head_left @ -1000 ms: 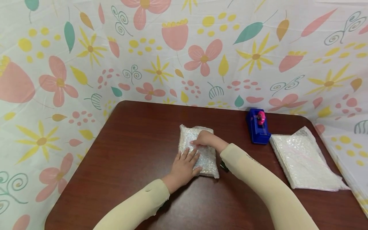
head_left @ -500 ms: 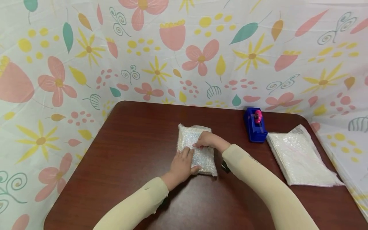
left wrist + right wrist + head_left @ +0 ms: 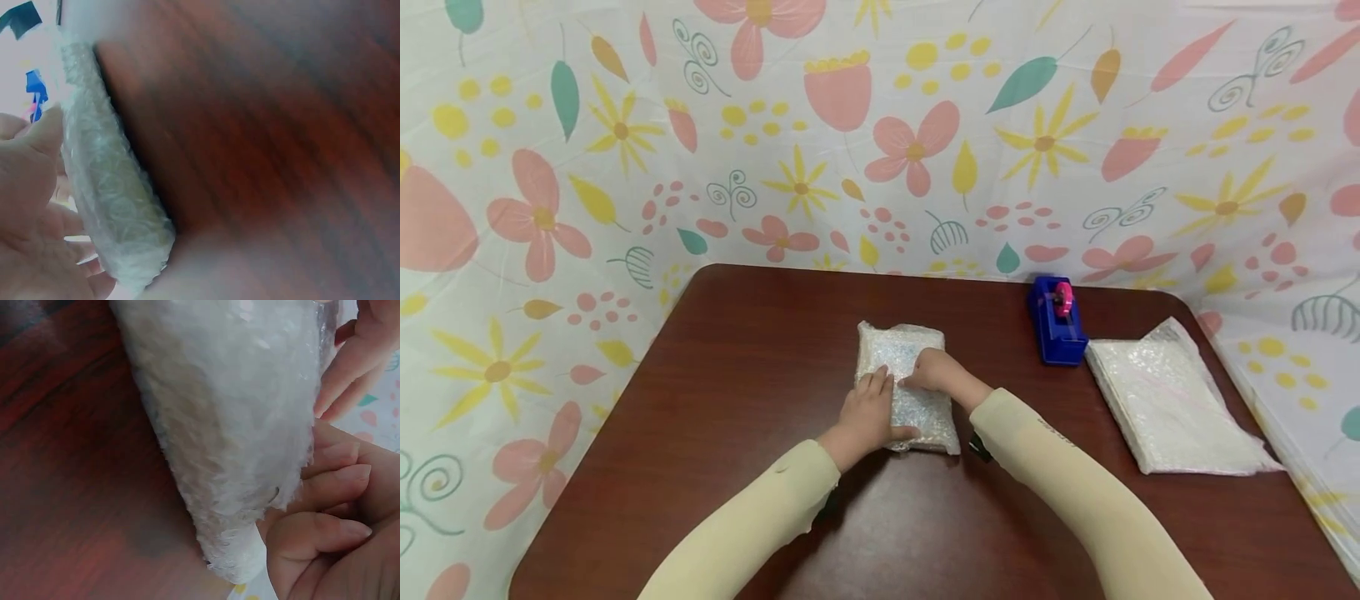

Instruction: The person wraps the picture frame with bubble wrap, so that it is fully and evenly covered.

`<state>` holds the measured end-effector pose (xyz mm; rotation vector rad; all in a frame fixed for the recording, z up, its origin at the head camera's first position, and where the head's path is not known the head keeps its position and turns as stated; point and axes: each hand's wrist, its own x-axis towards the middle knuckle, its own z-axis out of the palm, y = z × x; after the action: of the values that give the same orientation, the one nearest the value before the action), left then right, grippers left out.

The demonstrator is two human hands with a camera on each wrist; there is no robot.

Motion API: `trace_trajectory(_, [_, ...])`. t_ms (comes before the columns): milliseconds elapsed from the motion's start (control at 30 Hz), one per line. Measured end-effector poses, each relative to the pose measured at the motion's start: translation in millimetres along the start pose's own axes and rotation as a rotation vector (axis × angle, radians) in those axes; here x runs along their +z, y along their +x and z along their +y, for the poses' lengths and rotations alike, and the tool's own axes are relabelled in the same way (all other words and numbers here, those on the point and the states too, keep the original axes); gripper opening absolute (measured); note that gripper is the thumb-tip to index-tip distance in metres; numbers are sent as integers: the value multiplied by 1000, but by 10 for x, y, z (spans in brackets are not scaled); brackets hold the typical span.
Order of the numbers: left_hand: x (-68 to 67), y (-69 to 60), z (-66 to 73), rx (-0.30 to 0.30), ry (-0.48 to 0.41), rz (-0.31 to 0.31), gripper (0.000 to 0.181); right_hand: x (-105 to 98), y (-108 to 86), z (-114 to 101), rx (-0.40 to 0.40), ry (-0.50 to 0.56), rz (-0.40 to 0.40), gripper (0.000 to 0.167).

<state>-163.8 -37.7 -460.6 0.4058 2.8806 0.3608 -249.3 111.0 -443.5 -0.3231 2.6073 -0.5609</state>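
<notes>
A flat, bubble-wrapped package (image 3: 927, 415) lies on the brown table (image 3: 760, 375), in front of the person. My left hand (image 3: 865, 412) rests on its left side with fingers extended over the top and the thumb along the near end. Beside it, my right hand (image 3: 934, 371) touches the upper face with its fingertips near the left fingers. In the right wrist view, the right hand's fingers (image 3: 331, 487) are curled in by the package, with nothing visible held in them. The left wrist view shows the wrap's bubbled side (image 3: 115, 181). What is inside is hidden.
A blue tape dispenser (image 3: 1056, 329) with a pink roll (image 3: 1063, 298) stands at the back right. Right of it lies a larger bubble-wrapped package (image 3: 1180, 408) near the table's right edge. A flower-printed cloth (image 3: 700, 167) hangs behind the table.
The left fingers have drawn closer together and shifted slightly toward the package's left side. The right hand stays on top, moving only slightly. The head view has shifted a little.
</notes>
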Motion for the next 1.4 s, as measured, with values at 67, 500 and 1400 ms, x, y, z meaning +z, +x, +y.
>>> trace_trajectory(67, [-5, 4, -6, -20, 19, -44, 106, 56, -29, 20, 31, -21, 34, 50])
trace_trajectory(500, [-80, 15, -86, -1, 45, -79, 101, 106, -279, 96, 189, -114, 86, 41])
trace_trajectory(1400, [-69, 42, -59, 36, 120, -101, 82, 104, -636, 561, -83, 505, -64, 9])
